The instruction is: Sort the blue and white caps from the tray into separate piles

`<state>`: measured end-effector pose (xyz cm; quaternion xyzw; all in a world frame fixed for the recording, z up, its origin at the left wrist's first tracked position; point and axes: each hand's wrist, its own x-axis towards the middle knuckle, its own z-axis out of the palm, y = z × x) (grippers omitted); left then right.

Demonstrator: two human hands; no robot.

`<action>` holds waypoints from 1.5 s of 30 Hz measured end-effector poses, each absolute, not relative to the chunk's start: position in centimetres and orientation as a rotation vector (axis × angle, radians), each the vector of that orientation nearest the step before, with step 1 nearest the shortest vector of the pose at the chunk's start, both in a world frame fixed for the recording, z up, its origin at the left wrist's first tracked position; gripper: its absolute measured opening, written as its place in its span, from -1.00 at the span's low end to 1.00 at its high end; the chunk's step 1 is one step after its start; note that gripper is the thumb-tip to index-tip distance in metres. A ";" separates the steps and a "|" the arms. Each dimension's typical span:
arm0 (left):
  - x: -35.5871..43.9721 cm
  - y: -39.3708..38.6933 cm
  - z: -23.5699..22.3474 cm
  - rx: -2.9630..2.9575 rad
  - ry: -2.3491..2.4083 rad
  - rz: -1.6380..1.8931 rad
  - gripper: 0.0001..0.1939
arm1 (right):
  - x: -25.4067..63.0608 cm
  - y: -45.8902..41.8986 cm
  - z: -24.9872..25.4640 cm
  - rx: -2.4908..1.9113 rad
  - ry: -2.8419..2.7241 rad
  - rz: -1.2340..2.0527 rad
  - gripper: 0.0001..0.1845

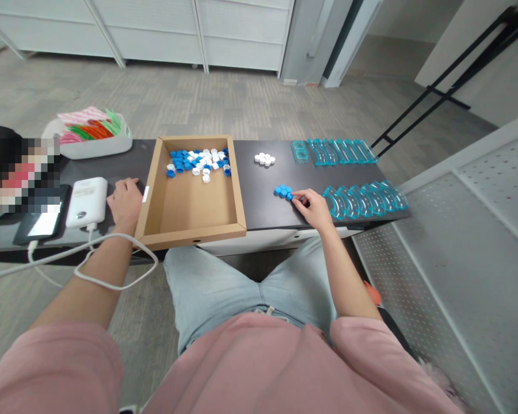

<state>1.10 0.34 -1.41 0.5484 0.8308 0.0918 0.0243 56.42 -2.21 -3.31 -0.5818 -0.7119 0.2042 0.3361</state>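
My right hand [314, 208] is over the dark tabletop, its thumb and index finger closed on a blue hexagonal piece [289, 196] at the edge of a small blue cluster [281, 190]. Farther back sits a cluster of white hexagonal pieces [265, 159]. My left hand [126, 202] lies on the table against the left side of a shallow cardboard box [238, 201], holding nothing, fingers stretched forward. Inside that box, loose blue and white hexagonal pieces [198, 161] are heaped toward the back.
Clear teal-edged curved parts stand in a back row [341, 152] and a front row [365, 200] at the right. On the left are a white power bank [86, 202], a phone [43, 215], a looping white cable [155, 261] and a white tub [99, 148] of colourful strips.
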 end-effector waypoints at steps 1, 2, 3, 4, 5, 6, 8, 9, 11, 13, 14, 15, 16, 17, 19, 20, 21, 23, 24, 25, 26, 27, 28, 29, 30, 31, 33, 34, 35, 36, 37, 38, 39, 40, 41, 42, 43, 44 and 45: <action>1.1 0.4 -1.3 1.690 2.572 0.276 -0.38 | 56.4 -2.2 -3.4 -1.517 -1.859 0.527 -0.72; 1.2 0.4 -1.2 1.680 2.568 0.271 -0.38 | 56.5 -2.2 -3.4 -1.519 -1.861 0.520 -0.73; 1.2 0.4 -1.1 1.669 2.560 0.270 -0.37 | 56.5 -2.1 -3.5 -1.524 -1.863 0.512 -0.74; 1.3 0.4 -1.0 1.659 2.551 0.272 -0.36 | 56.5 -2.1 -3.7 -1.530 -1.866 0.502 -0.74; 1.4 0.4 -0.9 1.651 2.543 0.277 -0.36 | 56.6 -2.0 -3.8 -1.538 -1.865 0.488 -0.74; 1.4 0.4 -0.8 1.647 2.538 0.282 -0.36 | 56.6 -1.9 -3.9 -1.545 -1.862 0.473 -0.74; 1.5 0.3 -0.6 1.644 2.536 0.286 -0.36 | 56.7 -1.7 -4.2 -1.547 -1.854 0.449 -0.74; 1.6 0.3 -0.6 1.644 2.538 0.288 -0.36 | 56.7 -1.6 -4.3 -1.543 -1.851 0.442 -0.75; 1.6 0.3 -0.6 1.643 2.541 0.293 -0.37 | 56.8 -1.5 -4.5 -1.532 -1.852 0.435 -0.79; 1.6 0.3 -0.6 1.645 2.542 0.298 -0.37 | 56.9 -1.5 -4.6 -1.519 -1.862 0.431 -0.81; 1.6 0.3 -0.6 1.646 2.543 0.298 -0.37 | 56.9 -1.5 -4.6 -1.515 -1.866 0.429 -0.82; 1.6 0.3 -0.6 1.649 2.545 0.296 -0.37 | 56.9 -1.5 -4.6 -1.512 -1.870 0.426 -0.82; 1.7 0.3 -0.7 1.651 2.551 0.293 -0.37 | 56.9 -1.5 -4.6 -1.509 -1.874 0.425 -0.82; 1.7 0.3 -0.7 1.653 2.556 0.291 -0.37 | 56.9 -1.5 -4.6 -1.506 -1.876 0.423 -0.82; 1.8 0.3 -0.7 1.658 2.568 0.287 -0.37 | 57.0 -1.5 -4.7 -1.502 -1.881 0.420 -0.81; 1.8 0.2 -0.7 1.660 2.573 0.286 -0.38 | 57.0 -1.5 -4.7 -1.500 -1.886 0.419 -0.80; 1.9 0.2 -0.7 1.661 2.577 0.285 -0.38 | 57.1 -1.5 -4.7 -1.498 -1.890 0.418 -0.80; 1.9 0.2 -0.7 1.659 2.581 0.282 -0.38 | 57.1 -1.4 -4.8 -1.492 -1.897 0.416 -0.79; 1.9 0.2 -0.7 1.655 2.578 0.282 -0.38 | 57.1 -1.4 -4.8 -1.490 -1.899 0.415 -0.79; 1.9 0.2 -0.6 1.650 2.572 0.287 -0.38 | 57.2 -1.4 -4.8 -1.491 -1.900 0.414 -0.79; 1.9 0.2 -0.6 1.647 2.563 0.293 -0.38 | 57.1 -1.4 -4.7 -1.495 -1.901 0.413 -0.78; 1.9 0.2 -0.6 1.645 2.554 0.301 -0.38 | 57.1 -1.4 -4.7 -1.498 -1.901 0.413 -0.77; 1.9 0.2 -0.5 1.647 2.547 0.306 -0.37 | 57.1 -1.5 -4.7 -1.502 -1.900 0.415 -0.76; 1.9 0.1 -0.5 1.649 2.544 0.308 -0.37 | 57.0 -1.5 -4.7 -1.502 -1.895 0.418 -0.75; 1.9 0.1 -0.5 1.652 2.543 0.304 -0.37 | 57.0 -1.6 -4.6 -1.501 -1.885 0.421 -0.74; 2.0 0.1 -0.4 1.654 2.544 0.297 -0.37 | 57.0 -1.6 -4.6 -1.497 -1.872 0.426 -0.72; 2.1 0.0 -0.4 1.651 2.546 0.280 -0.36 | 57.1 -1.8 -4.7 -1.485 -1.839 0.439 -0.68; 2.1 0.0 -0.4 1.647 2.547 0.274 -0.36 | 57.2 -1.9 -4.6 -1.477 -1.821 0.447 -0.66; 2.2 0.0 -0.3 1.642 2.549 0.269 -0.35 | 57.3 -1.9 -4.6 -1.471 -1.807 0.455 -0.64; 2.2 -0.1 -0.4 1.639 2.550 0.269 -0.35 | 57.3 -1.9 -4.4 -1.467 -1.800 0.461 -0.62; 2.2 -0.1 -0.4 1.639 2.549 0.272 -0.35 | 57.1 -1.8 -4.2 -1.464 -1.806 0.463 -0.61; 2.2 -0.1 -0.4 1.641 2.546 0.280 -0.35 | 56.8 -1.6 -3.8 -1.462 -1.826 0.460 -0.62; 2.1 -0.1 -0.5 1.644 2.541 0.292 -0.35 | 56.3 -1.3 -3.3 -1.458 -1.861 0.450 -0.64; 2.1 -0.1 -0.6 1.647 2.539 0.311 -0.35 | 55.5 -0.9 -2.8 -1.449 -1.908 0.434 -0.67; 2.0 -0.1 -0.7 1.650 2.538 0.334 -0.36 | 54.3 -0.3 -2.1 -1.433 -1.963 0.417 -0.70; 2.0 -0.1 -0.9 1.653 2.541 0.359 -0.36 | 52.9 0.4 -1.3 -1.407 -2.023 0.402 -0.73; 2.0 -0.1 -1.0 1.656 2.546 0.385 -0.37 | 51.2 1.3 -0.5 -1.370 -2.085 0.389 -0.73; 1.9 0.0 -1.2 1.659 2.553 0.410 -0.37 | 49.2 2.3 0.4 -1.322 -2.153 0.379 -0.72; 1.9 0.0 -1.3 1.661 2.559 0.431 -0.37 | 47.2 3.4 1.3 -1.262 -2.227 0.366 -0.70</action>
